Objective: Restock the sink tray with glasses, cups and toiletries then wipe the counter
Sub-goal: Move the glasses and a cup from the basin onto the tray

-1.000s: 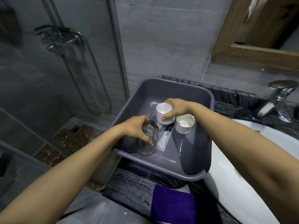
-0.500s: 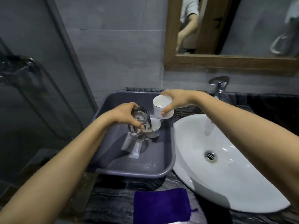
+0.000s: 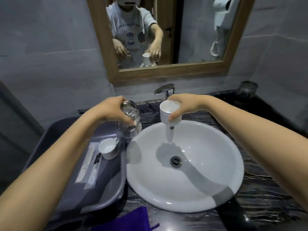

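My left hand (image 3: 115,112) grips a clear glass (image 3: 131,125), held mouth-down above the gap between the grey tub (image 3: 106,194) and the white sink basin (image 3: 208,180). In my right hand (image 3: 181,107) is a white cup (image 3: 168,114), raised over the basin's far side just in front of the faucet (image 3: 165,90). A second white cup (image 3: 108,150) stands in the tub beside flat wrapped toiletry packets (image 3: 88,167).
A purple cloth (image 3: 131,220) lies on the dark marbled counter (image 3: 266,189) at the near edge. Another glass (image 3: 246,90) stands at the counter's far right corner. A wood-framed mirror (image 3: 166,74) and a wall hair dryer (image 3: 221,19) hang above.
Both hands lifted the glass and the white cup out of the tub and carried them right, over the sink. The view swung right toward the basin and mirror.
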A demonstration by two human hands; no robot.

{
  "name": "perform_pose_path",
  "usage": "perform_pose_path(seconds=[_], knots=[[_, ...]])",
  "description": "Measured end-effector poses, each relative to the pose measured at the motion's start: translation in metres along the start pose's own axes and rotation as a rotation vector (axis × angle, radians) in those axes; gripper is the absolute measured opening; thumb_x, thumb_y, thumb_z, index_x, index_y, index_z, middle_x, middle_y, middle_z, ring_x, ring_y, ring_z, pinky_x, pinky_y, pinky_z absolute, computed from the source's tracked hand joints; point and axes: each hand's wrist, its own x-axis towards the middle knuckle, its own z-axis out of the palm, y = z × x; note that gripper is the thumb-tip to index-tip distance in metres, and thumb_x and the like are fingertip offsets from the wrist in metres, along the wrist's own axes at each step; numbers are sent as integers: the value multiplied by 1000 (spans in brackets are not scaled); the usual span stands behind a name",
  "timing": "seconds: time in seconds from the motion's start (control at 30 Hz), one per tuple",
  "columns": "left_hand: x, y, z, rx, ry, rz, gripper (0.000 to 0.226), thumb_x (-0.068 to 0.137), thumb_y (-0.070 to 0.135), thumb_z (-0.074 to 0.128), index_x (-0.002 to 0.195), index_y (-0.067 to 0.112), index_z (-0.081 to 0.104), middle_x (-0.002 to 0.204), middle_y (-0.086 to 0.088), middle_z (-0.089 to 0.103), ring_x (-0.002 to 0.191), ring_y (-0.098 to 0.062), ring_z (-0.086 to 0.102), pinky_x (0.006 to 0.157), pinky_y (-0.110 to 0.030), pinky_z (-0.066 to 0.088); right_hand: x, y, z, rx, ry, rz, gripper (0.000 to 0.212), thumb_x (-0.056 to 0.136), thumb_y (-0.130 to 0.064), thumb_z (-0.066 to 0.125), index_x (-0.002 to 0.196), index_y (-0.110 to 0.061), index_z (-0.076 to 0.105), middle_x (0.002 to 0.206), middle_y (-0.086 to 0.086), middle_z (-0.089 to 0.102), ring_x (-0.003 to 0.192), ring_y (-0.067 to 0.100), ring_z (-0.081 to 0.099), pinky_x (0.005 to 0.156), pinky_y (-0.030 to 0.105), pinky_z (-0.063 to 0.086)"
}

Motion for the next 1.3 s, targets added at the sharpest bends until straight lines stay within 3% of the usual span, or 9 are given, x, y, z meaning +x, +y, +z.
perform_pose_path(seconds=[0.23, 0.37, 0.63, 0.83, 1.03, 1.1, 1.2, 1.3], knots=[[32, 101, 37, -72, -16, 50, 65, 57, 35, 83, 111, 18, 50, 102, 2, 57, 89, -18, 53, 73, -28, 40, -36, 79, -42, 4, 12, 14, 58, 76, -36, 75, 124, -18, 49, 114, -6, 54, 102, 16, 52, 82, 25, 38], [55, 157, 62, -100, -25, 80, 65, 59, 36, 83, 111, 15, 50, 99, 0, 56, 88, -19, 52, 71, -28, 38, -54, 126, -61, -20, 29, 45, 67, 73, -40, 76, 129, -20, 46, 118, -8, 51, 107, 15, 50, 88, 28, 40], [111, 244, 103, -131, -42, 110, 72, 61, 38, 82, 118, 8, 49, 103, -4, 55, 91, -21, 50, 73, -29, 38, -83, 215, -92, -2, 59, 140, 62, 74, -38, 75, 126, -18, 49, 121, -4, 54, 108, 19, 52, 95, 36, 45], [165, 285, 132, -164, -90, 102, 87, 59, 39, 83, 129, 5, 45, 128, -10, 56, 113, -27, 53, 84, -30, 42, -91, 277, -95, 38, 97, 225, 50, 70, -37, 78, 112, -21, 54, 113, -4, 55, 104, 20, 54, 93, 38, 47], [215, 321, 151, -186, -106, 104, 57, 62, 32, 83, 105, 8, 55, 98, -3, 55, 88, -19, 50, 75, -28, 40, -87, 328, -92, 67, 171, 312, 46, 64, -42, 79, 98, -21, 56, 107, -1, 59, 101, 22, 52, 85, 36, 48], [234, 326, 159, -188, -90, 106, 57, 59, 36, 84, 99, 9, 54, 101, -4, 60, 88, -20, 52, 72, -30, 42, -85, 341, -90, 56, 164, 344, 50, 60, -48, 77, 97, -23, 55, 107, 0, 58, 103, 23, 50, 87, 39, 48], [258, 334, 168, -188, -68, 89, 67, 57, 40, 84, 107, 8, 53, 108, -6, 60, 91, -21, 53, 75, -33, 45, -82, 356, -87, 55, 161, 384, 58, 47, -60, 69, 93, -28, 54, 104, -4, 58, 106, 21, 48, 89, 41, 49], [278, 342, 177, -214, -58, 60, 72, 60, 38, 84, 115, 7, 49, 113, -8, 57, 92, -21, 49, 76, -32, 44, -79, 370, -85, 73, 182, 391, 68, 46, -62, 68, 103, -27, 56, 108, -5, 59, 110, 21, 47, 92, 43, 48]])
